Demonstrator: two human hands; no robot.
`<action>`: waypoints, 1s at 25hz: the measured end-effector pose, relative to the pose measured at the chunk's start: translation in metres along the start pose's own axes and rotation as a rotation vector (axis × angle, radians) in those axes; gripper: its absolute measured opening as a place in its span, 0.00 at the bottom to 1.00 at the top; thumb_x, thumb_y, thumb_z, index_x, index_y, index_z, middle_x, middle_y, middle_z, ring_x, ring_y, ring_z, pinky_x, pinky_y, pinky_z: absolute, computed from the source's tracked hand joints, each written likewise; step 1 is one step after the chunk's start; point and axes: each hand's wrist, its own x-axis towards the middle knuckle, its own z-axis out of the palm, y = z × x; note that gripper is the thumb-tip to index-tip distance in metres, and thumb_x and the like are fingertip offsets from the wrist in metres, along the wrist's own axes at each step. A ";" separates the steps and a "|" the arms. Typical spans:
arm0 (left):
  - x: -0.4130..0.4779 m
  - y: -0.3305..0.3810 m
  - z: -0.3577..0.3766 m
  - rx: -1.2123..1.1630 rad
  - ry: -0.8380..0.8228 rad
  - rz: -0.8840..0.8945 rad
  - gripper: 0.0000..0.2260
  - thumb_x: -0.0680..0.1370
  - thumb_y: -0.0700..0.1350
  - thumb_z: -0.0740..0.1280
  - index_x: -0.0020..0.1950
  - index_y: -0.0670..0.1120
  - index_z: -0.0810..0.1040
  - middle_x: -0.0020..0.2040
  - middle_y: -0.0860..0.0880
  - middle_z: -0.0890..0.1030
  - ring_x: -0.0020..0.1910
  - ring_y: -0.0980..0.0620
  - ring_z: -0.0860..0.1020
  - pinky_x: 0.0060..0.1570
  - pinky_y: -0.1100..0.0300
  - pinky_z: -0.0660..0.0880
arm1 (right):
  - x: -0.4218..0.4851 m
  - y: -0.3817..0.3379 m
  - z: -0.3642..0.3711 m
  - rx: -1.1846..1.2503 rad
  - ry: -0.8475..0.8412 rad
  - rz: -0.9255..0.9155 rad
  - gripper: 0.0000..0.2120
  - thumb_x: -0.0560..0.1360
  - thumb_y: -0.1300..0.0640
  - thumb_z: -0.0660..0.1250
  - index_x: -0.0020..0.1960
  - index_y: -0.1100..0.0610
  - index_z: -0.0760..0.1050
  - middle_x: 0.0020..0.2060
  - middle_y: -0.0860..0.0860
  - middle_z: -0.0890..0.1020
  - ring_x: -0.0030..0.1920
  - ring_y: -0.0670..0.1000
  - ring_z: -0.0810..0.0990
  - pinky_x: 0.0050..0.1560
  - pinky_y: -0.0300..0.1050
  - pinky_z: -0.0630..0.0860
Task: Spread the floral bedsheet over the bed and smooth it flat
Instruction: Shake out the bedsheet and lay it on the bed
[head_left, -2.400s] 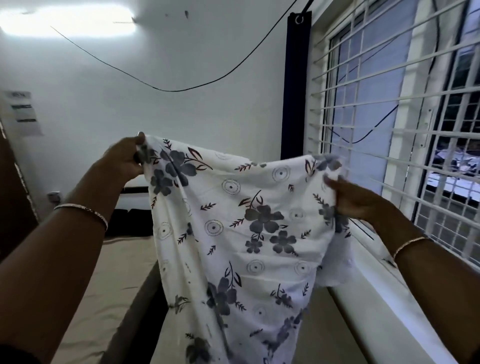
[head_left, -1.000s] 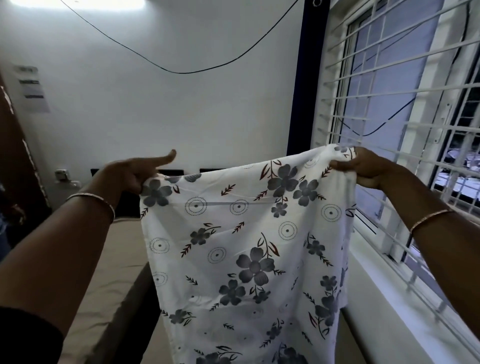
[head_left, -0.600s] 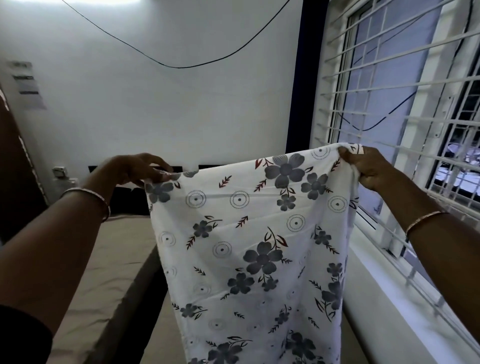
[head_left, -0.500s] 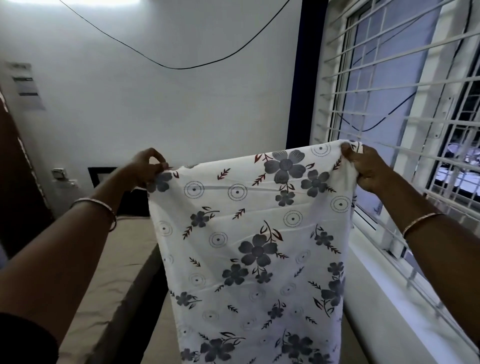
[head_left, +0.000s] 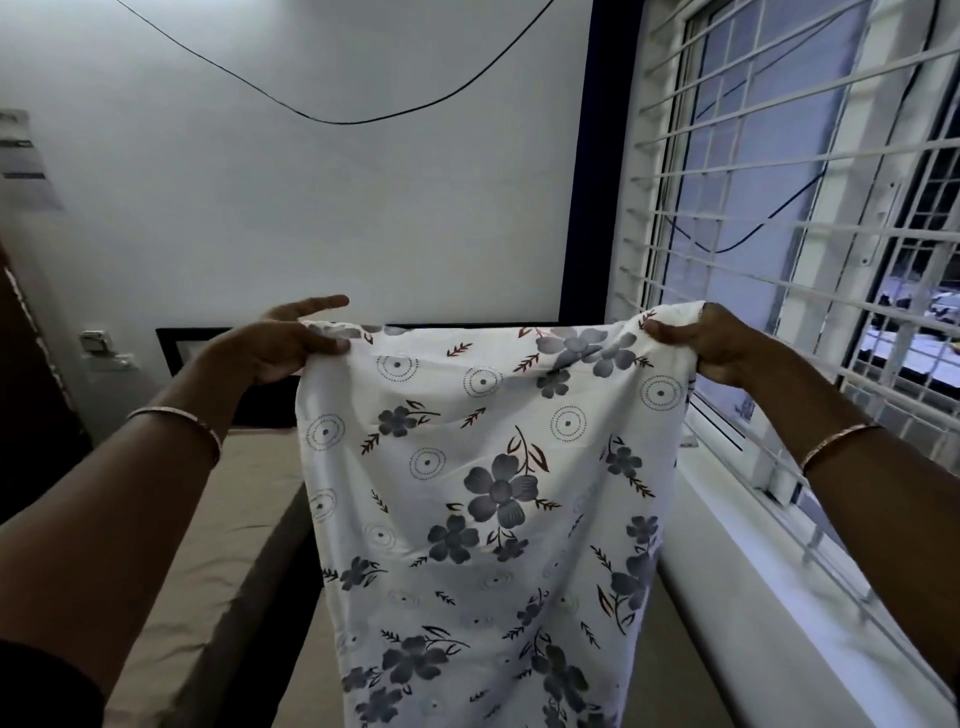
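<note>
Floral bedsheet hangs in air before person, top edge stretched between both hands, likely to open it out for laying. Left hand pinches one corner, forefinger straight; right hand, fingers curled round other corner. Bed below left, not yet covered; barred window right.

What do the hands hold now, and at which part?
The floral bedsheet, by its top edge: left hand at one upper corner, right hand at the other.
</note>
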 end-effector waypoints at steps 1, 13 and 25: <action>0.001 -0.002 0.001 0.099 0.061 0.012 0.25 0.72 0.28 0.69 0.66 0.45 0.75 0.52 0.42 0.82 0.43 0.55 0.83 0.45 0.63 0.81 | -0.003 0.001 0.003 0.000 0.039 -0.002 0.16 0.65 0.58 0.77 0.49 0.63 0.78 0.36 0.54 0.86 0.34 0.50 0.84 0.29 0.39 0.79; 0.038 -0.026 0.012 0.187 0.484 -0.035 0.05 0.78 0.44 0.68 0.51 0.43 0.80 0.35 0.48 0.82 0.35 0.51 0.81 0.37 0.60 0.78 | -0.005 0.009 -0.010 0.015 -0.033 0.129 0.12 0.72 0.58 0.70 0.56 0.58 0.78 0.48 0.54 0.86 0.48 0.54 0.85 0.42 0.50 0.83; 0.076 -0.026 0.037 0.689 0.222 0.143 0.16 0.69 0.41 0.77 0.55 0.40 0.83 0.52 0.44 0.84 0.50 0.50 0.78 0.54 0.57 0.74 | -0.050 0.007 -0.048 -0.107 0.260 0.246 0.26 0.60 0.52 0.78 0.54 0.61 0.77 0.41 0.56 0.85 0.42 0.55 0.84 0.36 0.53 0.83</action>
